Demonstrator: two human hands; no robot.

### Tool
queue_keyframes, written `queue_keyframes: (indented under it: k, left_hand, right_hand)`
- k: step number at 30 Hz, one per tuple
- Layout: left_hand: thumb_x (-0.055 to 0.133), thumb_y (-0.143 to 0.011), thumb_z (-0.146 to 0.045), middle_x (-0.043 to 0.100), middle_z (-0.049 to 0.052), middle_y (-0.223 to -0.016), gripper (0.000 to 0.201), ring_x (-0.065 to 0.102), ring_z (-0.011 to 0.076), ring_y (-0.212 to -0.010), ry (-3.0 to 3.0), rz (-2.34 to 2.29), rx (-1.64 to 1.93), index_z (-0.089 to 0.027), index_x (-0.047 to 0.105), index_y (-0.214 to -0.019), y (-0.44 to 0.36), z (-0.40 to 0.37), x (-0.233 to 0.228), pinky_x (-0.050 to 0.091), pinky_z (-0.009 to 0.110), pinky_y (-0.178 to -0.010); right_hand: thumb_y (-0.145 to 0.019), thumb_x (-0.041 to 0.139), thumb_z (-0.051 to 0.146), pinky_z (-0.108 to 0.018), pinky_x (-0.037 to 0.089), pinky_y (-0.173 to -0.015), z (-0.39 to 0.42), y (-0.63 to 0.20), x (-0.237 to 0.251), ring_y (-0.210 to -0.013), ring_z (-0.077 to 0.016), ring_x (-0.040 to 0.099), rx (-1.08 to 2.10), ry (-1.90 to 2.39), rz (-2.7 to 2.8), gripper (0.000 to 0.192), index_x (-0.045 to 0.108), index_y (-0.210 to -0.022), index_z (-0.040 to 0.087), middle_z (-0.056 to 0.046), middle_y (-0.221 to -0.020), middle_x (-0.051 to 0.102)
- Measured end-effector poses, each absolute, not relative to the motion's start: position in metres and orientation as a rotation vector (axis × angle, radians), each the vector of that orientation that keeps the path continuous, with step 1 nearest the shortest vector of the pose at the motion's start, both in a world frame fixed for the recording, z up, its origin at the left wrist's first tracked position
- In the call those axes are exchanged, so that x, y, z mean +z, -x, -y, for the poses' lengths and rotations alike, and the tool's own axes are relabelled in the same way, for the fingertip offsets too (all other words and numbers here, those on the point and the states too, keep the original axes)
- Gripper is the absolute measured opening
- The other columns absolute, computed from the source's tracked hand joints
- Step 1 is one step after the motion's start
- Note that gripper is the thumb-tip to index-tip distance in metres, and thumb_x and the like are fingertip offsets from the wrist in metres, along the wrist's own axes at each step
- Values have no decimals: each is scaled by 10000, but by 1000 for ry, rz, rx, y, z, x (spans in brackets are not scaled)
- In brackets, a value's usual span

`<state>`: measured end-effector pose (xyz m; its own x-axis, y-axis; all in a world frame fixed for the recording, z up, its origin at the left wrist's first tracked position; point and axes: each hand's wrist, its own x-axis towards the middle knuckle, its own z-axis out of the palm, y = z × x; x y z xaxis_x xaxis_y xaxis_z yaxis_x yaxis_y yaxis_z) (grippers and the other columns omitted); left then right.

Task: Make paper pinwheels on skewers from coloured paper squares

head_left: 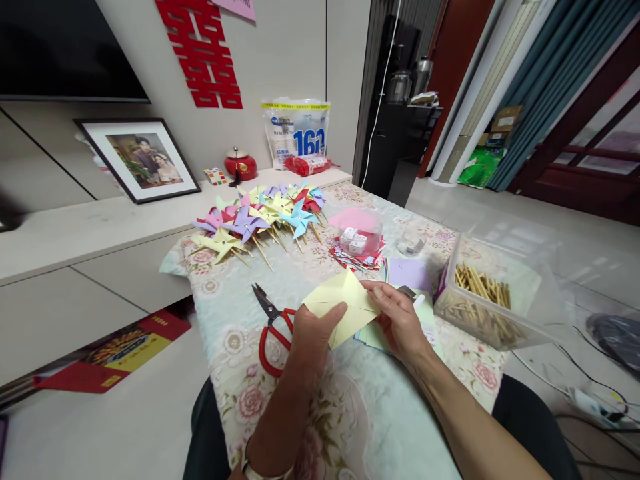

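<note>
Floral-clothed worktop (350,427): a yellow paper (345,303) is gripped by both hands, left (311,333) and right (397,320), beside scissors (273,330).

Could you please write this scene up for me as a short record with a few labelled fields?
Surface: floral tablecloth
Left hand: pinches the near edge of the folded pale yellow paper sheet
Right hand: grips the same sheet's right side
Beside left hand: red-handled scissors, lying open
Far end: pile of coloured paper pinwheels
Right: clear plastic box of wooden sticks
</note>
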<state>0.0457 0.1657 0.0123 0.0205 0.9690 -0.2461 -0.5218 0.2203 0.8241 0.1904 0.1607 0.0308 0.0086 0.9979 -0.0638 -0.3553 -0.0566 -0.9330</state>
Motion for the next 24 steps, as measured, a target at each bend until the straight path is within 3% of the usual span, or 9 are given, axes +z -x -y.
queue_keyframes:
  k: [6, 11, 24]
  left_hand:
    - [887, -593, -278, 789, 85, -927, 505, 744, 283, -812, -589, -847, 1256, -147, 720, -1051, -45, -163, 20, 578, 380, -752]
    - [873, -630, -292, 787, 96, -973, 599, 741, 282, -861, -567, -763, 1262, -130, 677, -1173, -43, -165, 24, 569, 383, -802]
    - [886, -626, -293, 788, 116, -978, 637, 742, 286, -902, -554, -709, 1253, -119, 664, -1197, -37, -169, 24, 571, 381, -831]
  right_hand:
    - [-619, 897, 361, -276, 476, -643, -161, -188, 31, -606, -155, 640, 1438, 995, 773, 361, 758, -910, 199, -10, -686, 738]
    - [-626, 890, 329, -276, 487, -632, -161, -189, 31, -584, -151, 645, 1455, 976, 771, 340, 760, -910, 196, -11, -685, 747]
    - [-586, 903, 291, -316, 518, -690, -160, -187, 30, -635, -174, 670, 1482, 951, 850, 399, 751, -943, 199, -26, -759, 770]
